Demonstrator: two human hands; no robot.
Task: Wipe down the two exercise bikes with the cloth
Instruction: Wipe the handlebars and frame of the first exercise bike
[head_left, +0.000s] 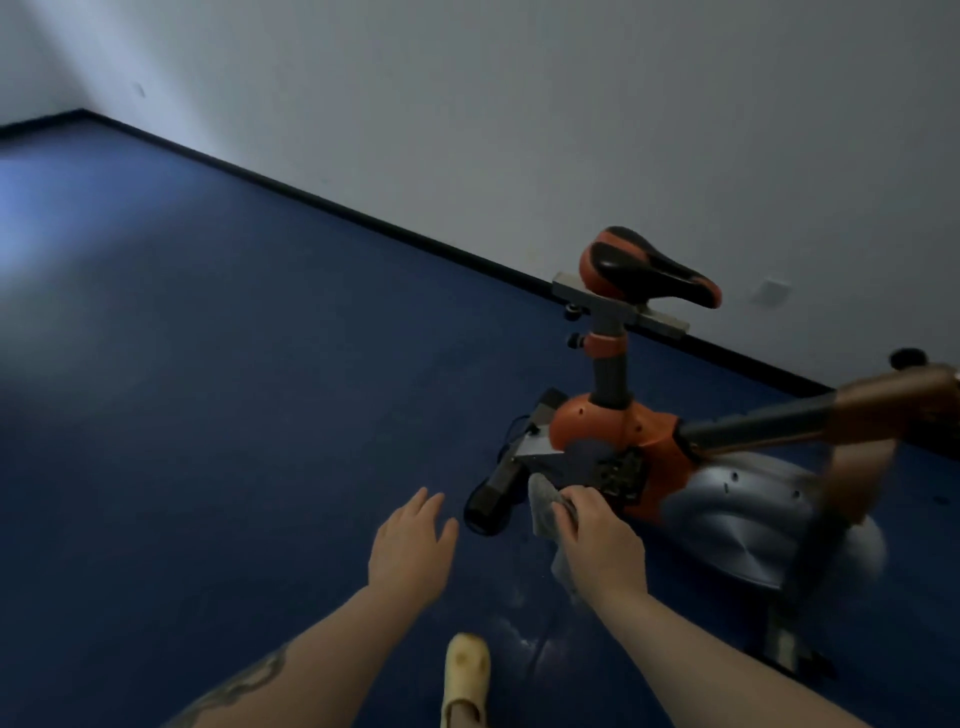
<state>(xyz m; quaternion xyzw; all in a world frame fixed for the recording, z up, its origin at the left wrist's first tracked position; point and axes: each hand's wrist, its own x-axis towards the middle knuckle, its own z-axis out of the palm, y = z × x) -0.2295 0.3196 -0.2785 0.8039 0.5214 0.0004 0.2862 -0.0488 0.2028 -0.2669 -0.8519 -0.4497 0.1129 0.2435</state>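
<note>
Grey cloth (545, 506) bunched in the right hand (597, 540), whose fingers close around it, pressed against the low rear frame of the orange-and-grey bike (613, 431), beside the pedal (621, 475). Black-and-orange saddle (649, 270) above. Left hand (410, 545) open, fingers spread, empty, over the blue floor (208, 389). Yellow shoe (465, 675) at bottom centre. White wall (519, 104) behind.

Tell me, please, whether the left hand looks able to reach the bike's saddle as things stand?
Probably yes. The left hand is open, holds nothing and hovers over bare blue floor; nothing stands between it and the saddle, though the saddle sits well up and beyond it, so the arm must stretch.
</note>
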